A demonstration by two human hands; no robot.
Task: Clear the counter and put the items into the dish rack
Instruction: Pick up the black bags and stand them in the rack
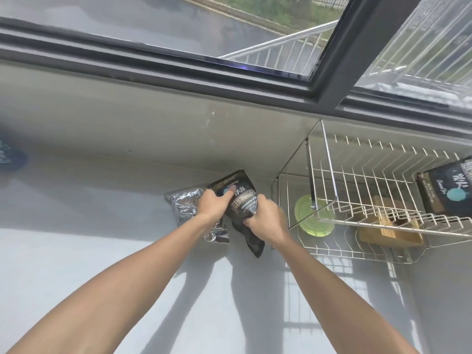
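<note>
A black coffee pouch (241, 200) with a teal dot is held by both hands over the pale counter (102, 251). My left hand (213, 204) grips its upper left side, thumb on the front. My right hand (265, 217) pinches its lower right part. Beside it on the left lies a silver foil pouch (185, 203), partly hidden by my left hand and wrist. The two-tier wire dish rack (357, 190) stands at the right. On its upper tier rests another black pouch (449, 187).
A green lid (305, 213) and a wooden holder (390, 226) sit on the rack's lower tier. A dark object (10, 157) shows at the far left edge. A grey wall and a window frame (178, 65) rise behind the counter.
</note>
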